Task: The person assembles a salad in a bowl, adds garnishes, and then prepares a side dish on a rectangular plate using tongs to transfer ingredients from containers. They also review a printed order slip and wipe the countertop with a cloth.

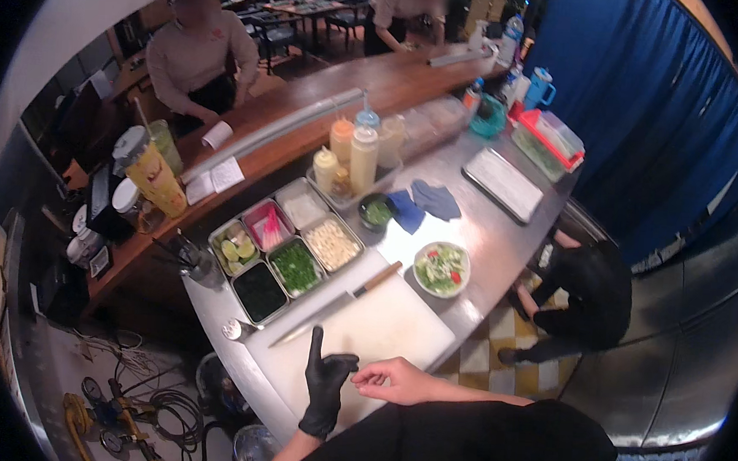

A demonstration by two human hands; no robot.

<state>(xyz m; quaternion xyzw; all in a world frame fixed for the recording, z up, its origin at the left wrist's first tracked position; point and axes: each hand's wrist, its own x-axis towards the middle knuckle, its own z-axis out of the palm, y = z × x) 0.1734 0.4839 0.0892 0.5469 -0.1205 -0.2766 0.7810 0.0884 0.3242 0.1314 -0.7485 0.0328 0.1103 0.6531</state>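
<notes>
My left hand, in a black glove, is raised over the white cutting board with one finger extended. Close beside its gloved fingertips is my right hand, bare, its fingers loosely curled and nothing visible in them. A long knife with a wooden handle lies along the board's far side, its blade towards the left. Beyond the board's right end stands a bowl of salad with red pieces on top. Metal pans hold chopped green herbs, pale diced food, lime pieces and dark shreds.
Squeeze bottles stand behind the pans. Blue cloths, a small dark bowl and a metal tray occupy the steel counter. A shaker is near its left edge. One person crouches at right; two people are across the wooden ledge.
</notes>
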